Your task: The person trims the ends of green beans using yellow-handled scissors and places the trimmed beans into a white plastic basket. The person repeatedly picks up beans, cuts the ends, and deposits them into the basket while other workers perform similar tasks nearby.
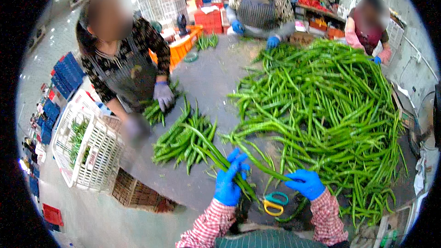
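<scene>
My left hand (229,181), in a blue glove, grips a few long green peppers (211,148) that slant up and left over the table. Between the fingers of my right hand (306,183), also gloved in blue, is the end of one long green pepper (262,169). Its far end reaches toward the big heap of green peppers (320,110) on the right. Scissors (266,202) with a teal and a yellow handle loop lie between my hands, their blades mostly hidden. Beyond my left hand rests a smaller pile of peppers (186,141).
Across the dark tabletop (217,72), a person's gloved hand (163,95) rests on another pepper bunch. A white plastic basket (100,155) with peppers stands beside the table at left. Two more people work at the far side. An orange crate (179,50) sits behind.
</scene>
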Action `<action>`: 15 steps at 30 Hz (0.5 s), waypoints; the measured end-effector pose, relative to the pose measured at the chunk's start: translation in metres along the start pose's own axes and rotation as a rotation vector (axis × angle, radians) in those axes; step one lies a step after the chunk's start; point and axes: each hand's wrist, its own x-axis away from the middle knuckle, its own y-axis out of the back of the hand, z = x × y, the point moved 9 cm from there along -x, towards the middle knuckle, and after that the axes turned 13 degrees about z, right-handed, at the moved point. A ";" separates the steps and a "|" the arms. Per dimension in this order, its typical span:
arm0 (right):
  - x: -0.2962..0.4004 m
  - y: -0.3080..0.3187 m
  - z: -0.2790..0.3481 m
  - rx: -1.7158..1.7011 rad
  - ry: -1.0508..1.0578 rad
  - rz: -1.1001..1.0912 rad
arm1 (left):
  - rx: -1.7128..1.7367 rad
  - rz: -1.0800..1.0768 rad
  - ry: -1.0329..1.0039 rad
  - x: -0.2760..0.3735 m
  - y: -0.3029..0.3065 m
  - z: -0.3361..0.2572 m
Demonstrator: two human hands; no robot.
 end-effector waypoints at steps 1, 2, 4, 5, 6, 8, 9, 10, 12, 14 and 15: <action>-0.002 -0.006 0.003 0.054 -0.011 0.029 | -0.007 0.022 -0.034 -0.003 -0.004 -0.007; -0.002 -0.012 0.005 0.062 -0.014 0.045 | -0.025 0.001 -0.032 -0.001 -0.012 -0.014; -0.004 -0.018 0.014 -0.013 0.001 0.052 | -0.051 0.013 -0.083 0.002 -0.017 -0.028; -0.002 -0.020 0.019 -0.035 0.009 0.042 | -0.050 0.010 -0.097 0.006 -0.016 -0.029; -0.002 -0.022 0.022 -0.013 0.040 0.042 | -0.056 -0.011 -0.098 0.008 -0.017 -0.032; -0.001 -0.026 0.024 0.032 0.101 0.040 | -0.065 -0.052 -0.098 0.012 -0.019 -0.035; -0.003 -0.028 0.025 0.047 0.091 0.064 | -0.066 -0.043 -0.102 0.012 -0.019 -0.037; -0.004 -0.028 0.027 0.063 0.081 0.087 | -0.068 -0.034 -0.107 0.012 -0.019 -0.038; -0.005 -0.028 0.033 0.114 0.062 0.101 | -0.071 -0.024 -0.112 0.012 -0.018 -0.039; -0.006 -0.027 0.041 0.185 0.044 0.083 | -0.075 -0.021 -0.116 0.011 -0.014 -0.039; -0.006 -0.026 0.044 0.207 0.073 0.050 | -0.081 -0.033 -0.113 0.011 -0.011 -0.037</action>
